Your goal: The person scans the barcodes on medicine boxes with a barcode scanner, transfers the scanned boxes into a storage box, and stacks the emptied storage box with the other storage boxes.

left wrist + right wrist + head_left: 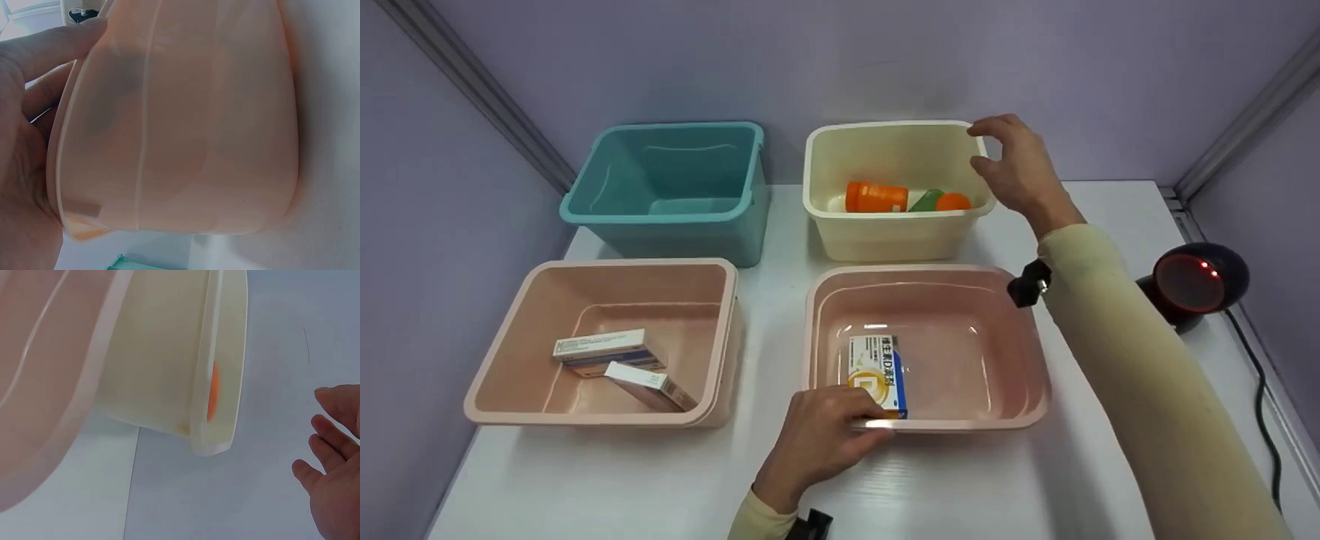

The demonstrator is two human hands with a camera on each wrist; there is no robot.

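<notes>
My left hand (832, 429) holds the front rim of the right pink plastic bin (945, 424), fingers over the inside, thumb outside. In the left wrist view the pink bin's wall (185, 129) fills most of the picture. Inside that bin lies a white, blue and yellow medicine box (874, 371), its near end close to those fingers. Near the right rim of the cream bin (896, 238), my right hand (1018, 166) is raised with thumb and fingers spread apart and nothing between them. An orange bottle (877, 198), a green item (928, 200) and a round orange item (953, 202) lie inside the cream bin.
A teal bin (660, 219) stands at the back left. In front of it is another pink bin (600, 418) with a white box (604, 345) and a second small box (649, 388). A black scanner (1200, 277) with red lights and a cable stands at the right.
</notes>
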